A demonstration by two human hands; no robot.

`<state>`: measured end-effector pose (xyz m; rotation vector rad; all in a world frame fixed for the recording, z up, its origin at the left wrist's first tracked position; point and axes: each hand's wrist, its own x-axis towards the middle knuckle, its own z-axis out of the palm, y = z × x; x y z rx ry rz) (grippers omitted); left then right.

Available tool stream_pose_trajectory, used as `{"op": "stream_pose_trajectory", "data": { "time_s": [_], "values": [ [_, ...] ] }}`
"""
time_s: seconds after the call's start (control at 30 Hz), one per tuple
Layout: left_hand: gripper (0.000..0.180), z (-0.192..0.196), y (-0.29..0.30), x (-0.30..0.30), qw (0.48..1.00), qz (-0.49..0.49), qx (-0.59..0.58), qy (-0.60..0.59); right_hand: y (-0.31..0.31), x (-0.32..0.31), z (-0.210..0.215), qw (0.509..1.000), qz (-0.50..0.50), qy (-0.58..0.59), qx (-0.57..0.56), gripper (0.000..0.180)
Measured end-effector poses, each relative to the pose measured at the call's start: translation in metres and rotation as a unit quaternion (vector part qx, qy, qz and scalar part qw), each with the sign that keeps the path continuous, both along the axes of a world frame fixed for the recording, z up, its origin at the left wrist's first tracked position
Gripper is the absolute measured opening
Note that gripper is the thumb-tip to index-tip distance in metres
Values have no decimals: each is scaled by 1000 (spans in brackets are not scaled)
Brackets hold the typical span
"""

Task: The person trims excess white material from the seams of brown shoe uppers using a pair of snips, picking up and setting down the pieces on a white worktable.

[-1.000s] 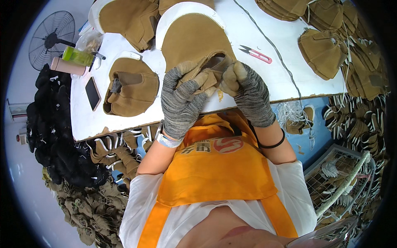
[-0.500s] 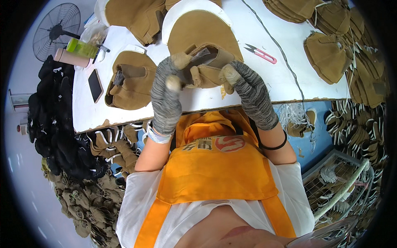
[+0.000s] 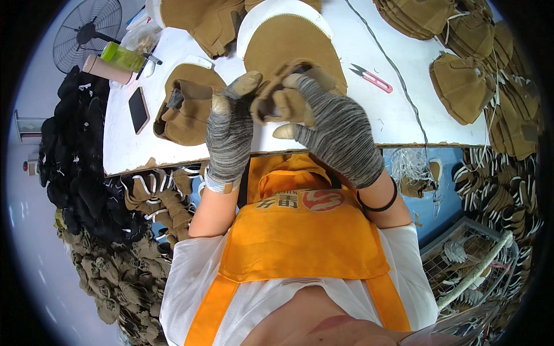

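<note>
Both my hands wear grey knitted gloves and are raised over the front edge of the white table (image 3: 398,124). My left hand (image 3: 229,130) and my right hand (image 3: 329,124) together grip a small tan suede piece (image 3: 272,98) between their fingertips. Behind it lies a large rounded tan suede panel with a white fleece rim (image 3: 285,34). To the left of my left hand rests a folded tan suede shoe upper (image 3: 182,106).
Red thread snips (image 3: 372,79) lie right of my hands. A dark phone (image 3: 138,109), a green bottle (image 3: 122,56) and a fan (image 3: 86,29) are at the left. Stacks of tan uppers (image 3: 467,81) fill the right side; black and tan pieces (image 3: 81,173) pile on the floor, a wire basket (image 3: 473,265) at lower right.
Both hands have lifted the tan piece higher and closer to the camera. The view has shifted slightly; the left hand's fingers now stand more upright beside the piece.
</note>
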<state>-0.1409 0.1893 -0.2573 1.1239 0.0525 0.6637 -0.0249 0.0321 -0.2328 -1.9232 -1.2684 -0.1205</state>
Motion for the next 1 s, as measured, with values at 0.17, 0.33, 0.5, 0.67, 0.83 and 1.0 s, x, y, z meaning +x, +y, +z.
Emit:
{"op": "stream_pose_trajectory", "data": {
  "time_s": [0.17, 0.33, 0.5, 0.67, 0.83, 1.0],
  "values": [
    [49, -13, -8, -10, 984, 112, 140, 23, -13, 10, 10, 999, 3, 8, 53, 52],
    [65, -13, -17, -12, 995, 80, -7, 52, -37, 20, 33, 960, 66, 202, 182, 57],
    [91, 41, -25, -8, 974, -132, -183, -9, -41, 28, 40, 951, 103, 236, 174, 68],
    [56, 66, -17, 15, 977, -107, -184, -5, -31, 26, 42, 921, 159, 299, 192, 77],
    [51, 72, -13, 24, 944, -156, -278, -79, -36, 22, 52, 915, 70, 329, 224, 61],
    [50, 68, 11, 18, 905, -237, -299, -187, -38, 25, 52, 893, 15, 346, 287, 41]
  ]
}}
